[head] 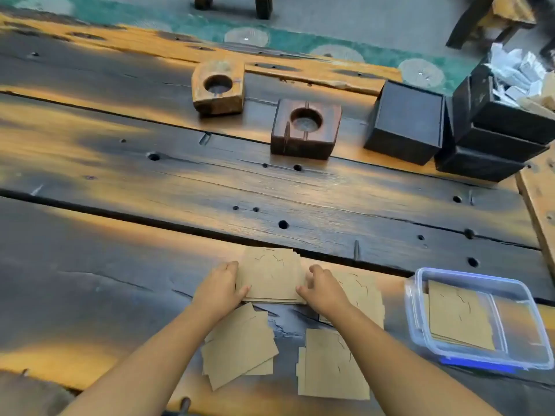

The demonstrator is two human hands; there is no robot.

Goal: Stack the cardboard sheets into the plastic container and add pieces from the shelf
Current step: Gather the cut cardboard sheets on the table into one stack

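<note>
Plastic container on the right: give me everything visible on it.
The plastic container is clear, rectangular with rounded corners, with a blue-tinted rim and a blue patch along its near edge. It has no lid on and sits upright on the dark wooden table, right of the right hand, which does not touch it. Inside, a few brown cardboard sheets with thin cut lines lie flat, filling part of the floor.

cardboard sheets: matt brown | plastic container: clear, glossy | table: rough, worn wood
</note>
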